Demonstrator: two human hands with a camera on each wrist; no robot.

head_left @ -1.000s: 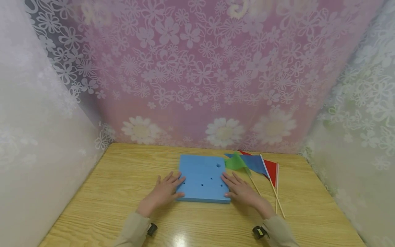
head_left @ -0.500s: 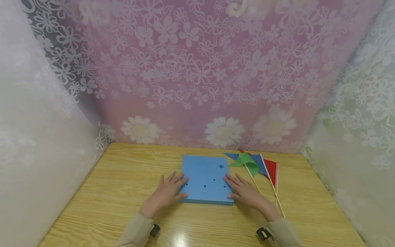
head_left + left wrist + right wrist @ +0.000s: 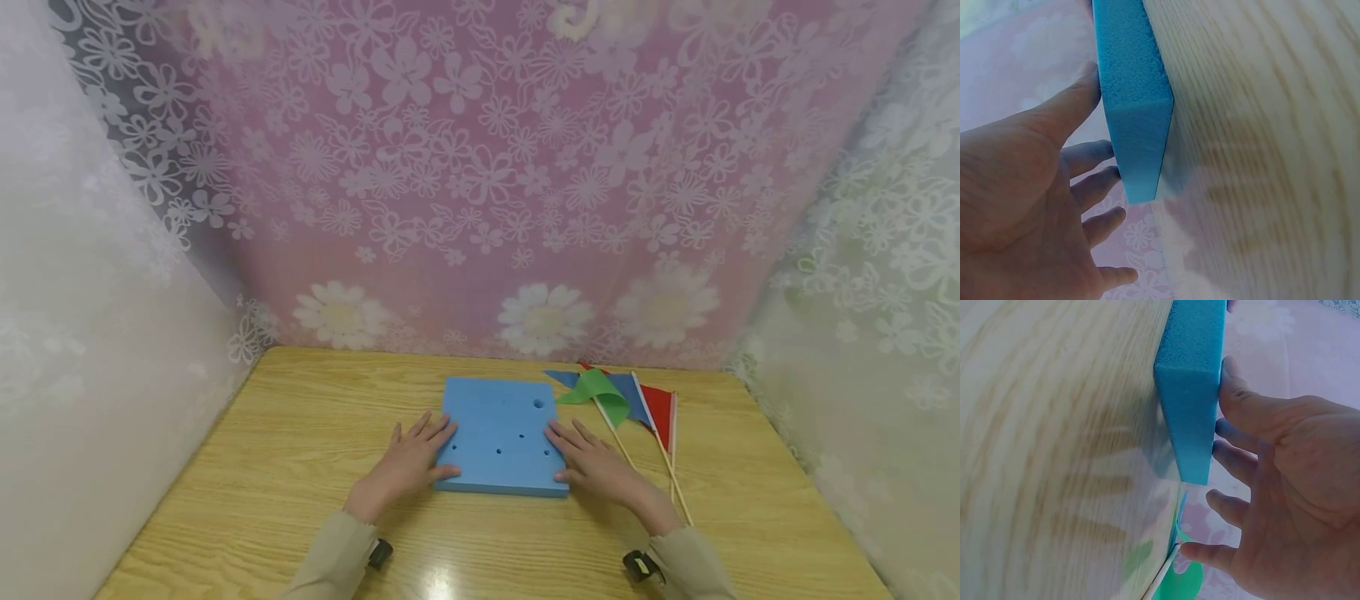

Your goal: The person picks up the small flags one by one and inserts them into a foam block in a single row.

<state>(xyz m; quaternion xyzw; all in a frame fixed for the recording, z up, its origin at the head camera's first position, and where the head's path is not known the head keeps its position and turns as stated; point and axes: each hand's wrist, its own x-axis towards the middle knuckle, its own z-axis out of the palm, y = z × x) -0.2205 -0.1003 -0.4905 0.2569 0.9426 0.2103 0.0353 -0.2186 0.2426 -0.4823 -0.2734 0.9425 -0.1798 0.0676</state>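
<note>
A blue foam block (image 3: 491, 417) with several small holes and one larger hole lies flat on the wooden table (image 3: 315, 433). My left hand (image 3: 405, 458) rests its fingertips on the block's left edge, fingers spread and fairly straight. At the opposite edge, my right hand (image 3: 596, 467) touches the top with extended fingers. The left wrist view shows the thumb and two fingers against the top face of the block (image 3: 1138, 119). In the right wrist view, thumb and fingertips meet the block (image 3: 1191, 406) likewise, while the little finger is close to a flag stick.
Three pennant flags on wooden sticks lie overlapping to the right of the block: a green flag (image 3: 600, 393), a blue flag (image 3: 628, 398) and a red flag (image 3: 662, 417). A pink floral curtain (image 3: 480, 208) stands behind the table, with pale floral walls at both sides.
The block has shifted slightly right and toward me, both hands moving with it. The green flag has turned and folded over to the right. Over the last half second almost nothing differs.
</note>
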